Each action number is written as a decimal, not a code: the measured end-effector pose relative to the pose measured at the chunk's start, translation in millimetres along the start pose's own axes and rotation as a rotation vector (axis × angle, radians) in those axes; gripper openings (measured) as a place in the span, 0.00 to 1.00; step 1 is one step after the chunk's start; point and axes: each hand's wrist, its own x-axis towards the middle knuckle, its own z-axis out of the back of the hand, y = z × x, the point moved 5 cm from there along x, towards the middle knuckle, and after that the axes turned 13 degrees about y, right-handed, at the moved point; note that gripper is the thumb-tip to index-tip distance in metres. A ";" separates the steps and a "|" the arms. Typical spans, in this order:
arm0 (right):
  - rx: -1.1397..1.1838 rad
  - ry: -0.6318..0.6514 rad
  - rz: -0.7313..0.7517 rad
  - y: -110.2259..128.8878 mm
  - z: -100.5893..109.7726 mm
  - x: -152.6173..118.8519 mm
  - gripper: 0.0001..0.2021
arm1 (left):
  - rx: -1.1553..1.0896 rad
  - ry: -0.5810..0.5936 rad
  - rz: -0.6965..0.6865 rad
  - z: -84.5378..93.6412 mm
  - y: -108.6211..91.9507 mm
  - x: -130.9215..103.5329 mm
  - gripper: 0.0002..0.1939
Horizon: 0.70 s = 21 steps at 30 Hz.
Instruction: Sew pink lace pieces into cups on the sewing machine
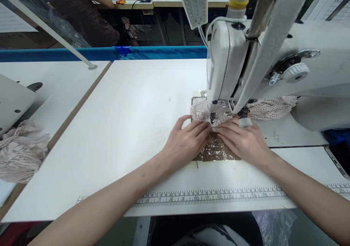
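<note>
A piece of pale pink lace fabric (199, 111) lies under the presser foot (212, 117) of a white sewing machine (221, 63). At its front left edge my left hand (190, 138) pinches the lace close to the foot, with the thumb side raised. On the other side my right hand (243, 138) has its fingers together on the lace, just right of the needle area. The fingertips of both hands nearly meet, and part of the lace is hidden under them. Brown tape (217, 151) covers the machine bed below my hands.
More lace (273, 108) lies under the machine arm on the right. A lace bundle (23, 151) sits at far left. A printed ruler (205, 198) runs along the table's (131, 111) front edge. A phone (337, 160) lies at right. Another person (82, 14) is beyond the blue edge.
</note>
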 end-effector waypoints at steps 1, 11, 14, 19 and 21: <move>0.022 0.002 -0.014 -0.7 0.1 0.1 0.11 | -0.026 -0.007 0.012 0.6 1.0 0.0 0.12; 0.448 0.110 -0.251 -18.1 -9.4 5.3 0.12 | -0.323 0.025 0.231 -5.9 22.5 9.5 0.08; 0.315 0.152 -0.169 -11.7 -6.4 5.5 0.14 | -0.330 0.017 0.221 -5.7 21.8 8.6 0.07; 0.209 0.143 -0.111 -7.6 -5.7 5.9 0.17 | -0.296 0.002 0.172 -9.0 21.4 7.7 0.06; 0.236 0.113 -0.106 -8.4 -6.6 6.3 0.12 | -0.282 0.005 0.145 -10.5 21.3 9.0 0.04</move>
